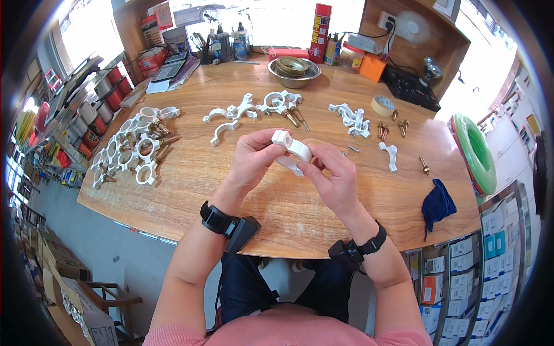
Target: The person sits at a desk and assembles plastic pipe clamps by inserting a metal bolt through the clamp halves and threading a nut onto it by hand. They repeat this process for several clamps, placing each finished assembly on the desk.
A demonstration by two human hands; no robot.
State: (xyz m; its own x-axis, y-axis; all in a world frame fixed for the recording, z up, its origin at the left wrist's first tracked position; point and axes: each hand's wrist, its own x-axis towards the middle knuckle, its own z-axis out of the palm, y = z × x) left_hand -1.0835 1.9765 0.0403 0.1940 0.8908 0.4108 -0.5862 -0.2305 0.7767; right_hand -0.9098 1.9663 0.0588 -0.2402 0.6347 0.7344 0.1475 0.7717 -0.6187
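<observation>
A white plastic pipe clamp (292, 151) is gripped between the left hand (252, 157) and the right hand (331, 175) above the middle of the tabletop (190, 173). Assembled clamps (134, 151) are piled near its left edge.

White plastic pipe clamp (293, 150): curved half-ring body with a square block end at 11 o'clock, upper half set over a second half showing at 6 o'clock. Held clear of the tabletop, near picture centre. Pinched at 9 o'clock by fingertips of the left hand (253, 160), at 4 o'clock by fingertips of the right hand (330, 176). Band tilted, running from 10 o'clock down to 4 o'clock. Lower half partly hidden behind the fingers; whether the halves are joined cannot be told
</observation>
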